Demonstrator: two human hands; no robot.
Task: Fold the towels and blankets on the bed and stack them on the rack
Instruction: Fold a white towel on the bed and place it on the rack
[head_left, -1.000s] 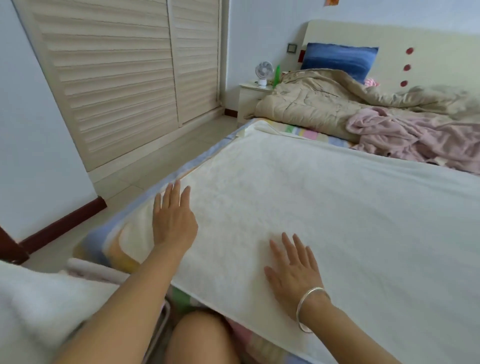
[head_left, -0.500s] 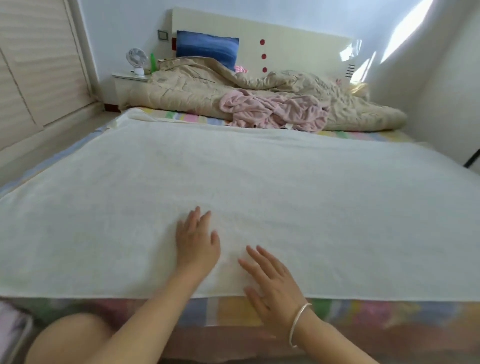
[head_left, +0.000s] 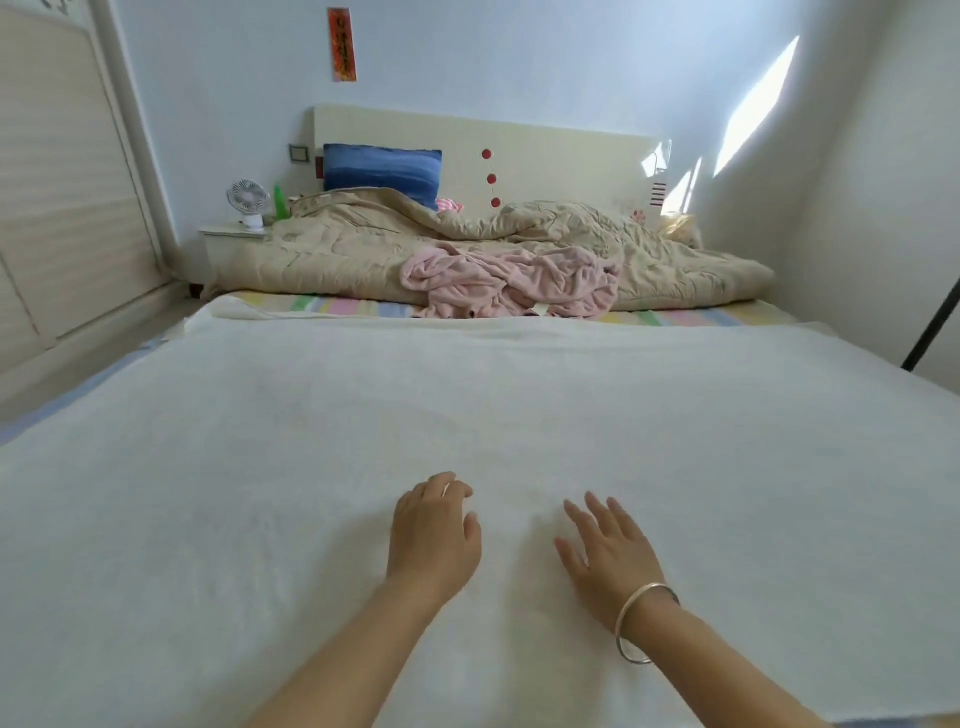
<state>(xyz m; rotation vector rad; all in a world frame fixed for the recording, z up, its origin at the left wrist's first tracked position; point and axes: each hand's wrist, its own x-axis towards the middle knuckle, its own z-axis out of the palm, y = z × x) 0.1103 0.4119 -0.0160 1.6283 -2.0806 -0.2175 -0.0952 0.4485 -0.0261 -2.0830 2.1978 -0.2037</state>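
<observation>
The bed (head_left: 332, 306) takes up most of the room. A big white towel (head_left: 467, 405) lies flat and spread out over the near part of it, not folded yet. Behind it a tan quilt (head_left: 363, 249) sits in a heap, with a pink blanket (head_left: 509, 280) bunched up at its front edge. Both need folding too. No rack shows. The left hand (head_left: 434, 535) and right hand (head_left: 605, 551) rest side by side on the towel, fingers loose, holding nothing. A bracelet (head_left: 644, 623) is on the right wrist.
</observation>
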